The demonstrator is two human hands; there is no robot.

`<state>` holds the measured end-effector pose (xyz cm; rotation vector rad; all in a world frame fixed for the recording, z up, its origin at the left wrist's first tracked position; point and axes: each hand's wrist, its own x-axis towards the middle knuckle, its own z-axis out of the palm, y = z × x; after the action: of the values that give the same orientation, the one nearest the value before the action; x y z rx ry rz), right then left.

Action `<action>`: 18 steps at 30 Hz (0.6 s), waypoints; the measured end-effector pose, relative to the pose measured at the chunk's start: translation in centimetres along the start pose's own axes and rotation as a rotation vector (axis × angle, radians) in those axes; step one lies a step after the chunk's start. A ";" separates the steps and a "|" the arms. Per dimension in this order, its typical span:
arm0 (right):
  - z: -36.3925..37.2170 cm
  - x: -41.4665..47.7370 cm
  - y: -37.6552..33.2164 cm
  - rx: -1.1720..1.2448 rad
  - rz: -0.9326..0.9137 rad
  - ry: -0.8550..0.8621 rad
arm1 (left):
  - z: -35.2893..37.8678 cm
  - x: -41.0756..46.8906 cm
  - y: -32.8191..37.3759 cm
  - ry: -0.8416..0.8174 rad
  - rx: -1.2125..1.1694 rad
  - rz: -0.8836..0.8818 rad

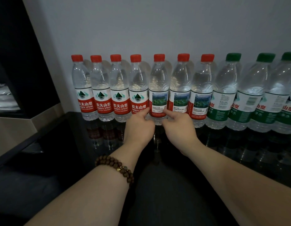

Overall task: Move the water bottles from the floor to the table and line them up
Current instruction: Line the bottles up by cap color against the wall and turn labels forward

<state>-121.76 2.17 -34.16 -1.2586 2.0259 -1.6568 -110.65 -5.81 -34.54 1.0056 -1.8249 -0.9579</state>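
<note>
Red-capped fifth bottle (pixel 158 88) sits pinched low between my left hand (pixel 139 128) and right hand (pixel 179 127), fingers (pixel 145 113) curled narrowly on its label, probably to square it with the row (pixel 120 95).

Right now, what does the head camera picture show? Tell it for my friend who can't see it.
A left hand and a right hand hold the bottom of one red-capped bottle in a row of ten water bottles standing on a shiny dark table against a grey wall. Seven caps are red; the three on the right are green.
</note>
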 end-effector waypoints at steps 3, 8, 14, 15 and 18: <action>0.2 -0.1 0.1 -0.038 -0.008 -0.063 | 0.1 0.1 -0.2 -0.023 0.012 0.016; 0.3 0.0 0.3 -0.059 -0.030 -0.040 | 0.2 0.3 -0.3 -0.028 0.013 0.018; 0.3 0.0 0.3 -0.080 -0.008 -0.022 | 0.2 0.3 -0.6 -0.033 -0.014 0.008; 0.4 0.0 0.1 -0.100 -0.021 -0.026 | 0.2 0.4 -0.6 -0.034 -0.026 0.004; 0.3 -0.1 0.0 -0.168 -0.049 -0.073 | 0.2 0.3 -0.6 -0.029 -0.050 -0.008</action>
<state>-121.48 2.02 -34.29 -1.4122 2.1430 -1.4631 -110.81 -6.27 -35.02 0.9739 -1.8131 -1.0230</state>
